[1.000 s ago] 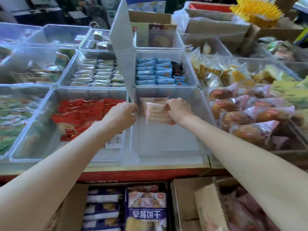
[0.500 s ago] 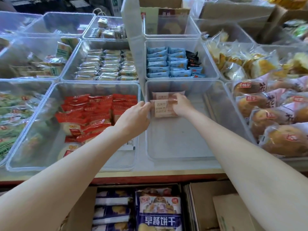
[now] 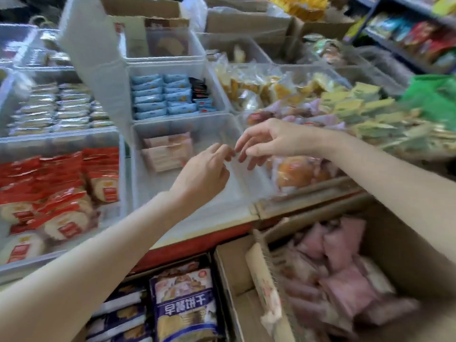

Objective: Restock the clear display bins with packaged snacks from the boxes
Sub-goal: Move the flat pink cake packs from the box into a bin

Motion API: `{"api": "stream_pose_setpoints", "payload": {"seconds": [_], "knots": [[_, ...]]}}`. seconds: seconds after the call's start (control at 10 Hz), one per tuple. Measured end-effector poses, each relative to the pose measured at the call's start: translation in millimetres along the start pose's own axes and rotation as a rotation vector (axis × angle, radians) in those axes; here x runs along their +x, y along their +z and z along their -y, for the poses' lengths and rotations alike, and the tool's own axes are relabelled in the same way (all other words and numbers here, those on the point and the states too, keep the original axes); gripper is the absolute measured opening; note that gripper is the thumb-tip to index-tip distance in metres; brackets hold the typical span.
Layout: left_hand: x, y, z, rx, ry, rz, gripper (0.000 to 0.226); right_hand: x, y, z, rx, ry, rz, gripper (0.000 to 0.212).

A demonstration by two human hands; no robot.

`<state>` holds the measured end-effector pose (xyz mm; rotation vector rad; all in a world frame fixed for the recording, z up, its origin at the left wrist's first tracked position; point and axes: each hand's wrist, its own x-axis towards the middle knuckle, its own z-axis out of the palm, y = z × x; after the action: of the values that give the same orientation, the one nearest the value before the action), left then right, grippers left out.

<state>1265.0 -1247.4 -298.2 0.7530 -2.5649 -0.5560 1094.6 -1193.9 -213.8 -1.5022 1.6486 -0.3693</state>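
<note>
A clear bin (image 3: 237, 183) in the middle of the counter holds two pale pink snack packets (image 3: 167, 151) stacked at its far left end. My left hand (image 3: 204, 171) hovers over the bin with fingers loosely curled and nothing in it. My right hand (image 3: 266, 141) hangs above the bin's right side, fingers spread and relaxed, holding nothing. The fingertips of both hands nearly meet. Below the counter at the right, an open cardboard box (image 3: 407, 248) contains several pink packets (image 3: 340, 272).
Neighbouring bins hold red packets (image 3: 61, 188), blue packets (image 3: 162, 95), silver packets (image 3: 56, 107) and wrapped buns (image 3: 296, 169). A raised clear lid (image 3: 98, 65) stands behind the middle bin. A box of biscuit bags (image 3: 182, 299) sits below the counter.
Both hands have let go of the pink packets, which now lie in the bin, and have drawn back to the right. The view has swung right toward the cardboard box.
</note>
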Motion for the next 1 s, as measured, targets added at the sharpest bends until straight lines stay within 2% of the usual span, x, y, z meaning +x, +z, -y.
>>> {"api": "stream_pose_setpoints", "payload": {"seconds": [0.1,0.2,0.3,0.4,0.5,0.6,0.7,0.8,0.9,1.0], "knots": [[-3.4,26.5,-73.9,-0.111,0.258,-0.005,0.033,-79.0,-25.0,-43.4,0.115,0.094,0.190,0.013],[-4.4,58.2,-138.9,-0.201,0.443,0.031,0.030,-133.7,-29.5,-116.0,0.182,0.280,0.374,0.018],[-4.2,103.4,-178.7,-0.139,0.477,0.281,0.035,-151.5,-8.1,-198.4,0.138,0.477,0.373,0.022],[-1.0,147.7,-183.3,0.137,0.340,0.644,0.038,-140.8,21.5,-260.2,-0.316,0.507,0.429,0.037],[1.6,169.6,-171.7,0.288,0.227,0.802,0.031,-122.9,45.2,-294.3,-0.579,0.391,0.302,0.048],[2.0,175.2,-160.6,0.280,0.121,0.831,0.031,-109.5,54.7,-314.9,-0.728,0.292,0.283,0.045],[0.0,171.2,-157.6,0.293,0.056,0.840,0.031,-96.0,61.3,-326.6,-0.846,0.217,0.332,0.044],[0.8,162.7,-160.4,0.231,-0.014,0.848,0.030,-92.1,63.3,-321.2,-0.569,0.269,0.262,0.036],[5.0,152.0,-165.9,0.091,-0.175,0.980,0.030,-96.9,50.6,-302.3,-0.338,0.336,0.247,0.037],[6.6,132.7,-168.2,-0.335,-0.514,1.132,0.029,-118.2,17.1,-253.1,-0.090,0.329,0.255,0.042]]}}
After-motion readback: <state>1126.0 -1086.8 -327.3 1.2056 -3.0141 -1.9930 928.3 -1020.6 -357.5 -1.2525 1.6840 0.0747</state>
